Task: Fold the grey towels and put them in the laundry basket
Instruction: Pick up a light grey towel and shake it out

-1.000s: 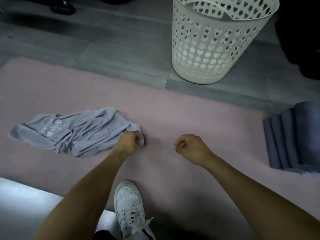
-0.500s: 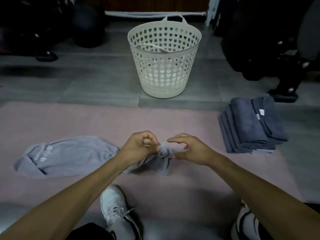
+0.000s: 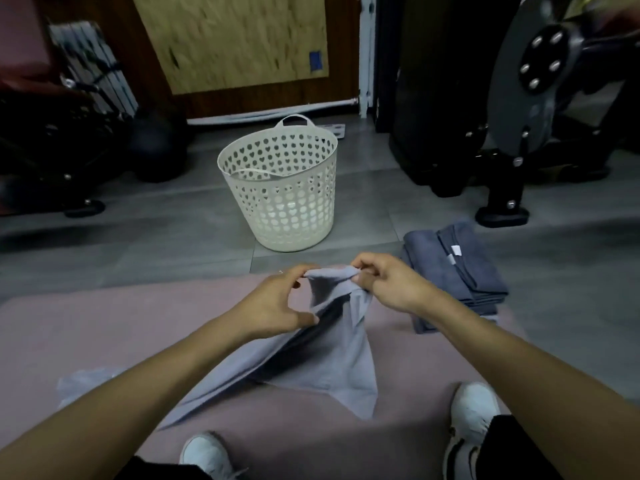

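A light grey towel (image 3: 332, 358) hangs lifted above the pink mat (image 3: 104, 334), its lower part trailing left under my left arm. My left hand (image 3: 277, 303) pinches its top edge, and my right hand (image 3: 388, 284) grips the same edge right beside it. A stack of folded darker grey towels (image 3: 460, 275) lies at the mat's right edge, just past my right hand. The white perforated laundry basket (image 3: 280, 199) stands upright on the grey floor beyond my hands.
Black exercise machines stand at the back left (image 3: 59, 157) and back right (image 3: 519, 109). A wooden board (image 3: 235, 43) leans on the far wall. My white shoes (image 3: 474, 407) rest on the mat near the bottom edge.
The towel went from lying crumpled on the mat to lifted by its top edge. My right hand, closed on nothing before, now grips it. The view tilted up toward the basket.
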The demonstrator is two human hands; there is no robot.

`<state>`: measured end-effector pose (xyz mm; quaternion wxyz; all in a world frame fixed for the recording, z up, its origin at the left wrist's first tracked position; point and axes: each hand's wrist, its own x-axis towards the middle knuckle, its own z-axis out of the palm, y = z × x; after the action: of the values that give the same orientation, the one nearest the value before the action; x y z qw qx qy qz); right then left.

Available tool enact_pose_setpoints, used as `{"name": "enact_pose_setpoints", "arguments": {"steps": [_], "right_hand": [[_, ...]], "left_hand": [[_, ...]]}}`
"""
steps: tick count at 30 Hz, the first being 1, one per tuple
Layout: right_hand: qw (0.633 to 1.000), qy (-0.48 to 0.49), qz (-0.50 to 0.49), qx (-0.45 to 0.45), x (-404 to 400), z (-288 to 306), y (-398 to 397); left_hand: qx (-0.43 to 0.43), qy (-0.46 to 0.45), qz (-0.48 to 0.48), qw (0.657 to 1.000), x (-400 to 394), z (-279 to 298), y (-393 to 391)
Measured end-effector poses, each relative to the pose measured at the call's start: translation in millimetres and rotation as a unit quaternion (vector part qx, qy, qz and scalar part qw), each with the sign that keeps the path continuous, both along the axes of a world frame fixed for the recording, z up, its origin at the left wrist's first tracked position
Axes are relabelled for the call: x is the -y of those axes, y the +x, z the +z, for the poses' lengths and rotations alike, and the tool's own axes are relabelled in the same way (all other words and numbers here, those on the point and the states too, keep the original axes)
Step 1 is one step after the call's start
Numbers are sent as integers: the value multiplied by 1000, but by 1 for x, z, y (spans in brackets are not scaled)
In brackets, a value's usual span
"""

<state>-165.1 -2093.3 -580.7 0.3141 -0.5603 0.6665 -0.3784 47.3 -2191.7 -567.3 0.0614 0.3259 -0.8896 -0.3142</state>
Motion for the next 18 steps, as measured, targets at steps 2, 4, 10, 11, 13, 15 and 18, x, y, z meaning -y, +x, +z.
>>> {"name": "enact_pose_setpoints", "arguments": {"steps": [2, 4, 10, 11, 13, 15, 18], "right_hand": [[1000, -7, 3, -15, -5, 22, -14], [999, -20, 2, -28, -8, 41, -26], [992, -92, -84, -7, -15, 52, -51], [990, -94, -102, 2, -14, 48, -52], [992, -64, -107, -1, -12, 43, -51], [995, -12, -91, -27, -9, 41, -50], [994, 29, -76, -77, -5, 40, -48]], "left_hand": [[0, -37, -16, 999, -6, 7, -15], [-61, -57, -15, 996, -7, 13, -33], [-211, 52, 73, 973, 2, 30, -74], [-219, 69, 83, 970, 4, 28, -77], [-213, 79, 95, 969, 11, 20, -79], [-194, 80, 106, 972, 20, 14, -76], [-168, 91, 100, 976, 33, 15, -70]]}}
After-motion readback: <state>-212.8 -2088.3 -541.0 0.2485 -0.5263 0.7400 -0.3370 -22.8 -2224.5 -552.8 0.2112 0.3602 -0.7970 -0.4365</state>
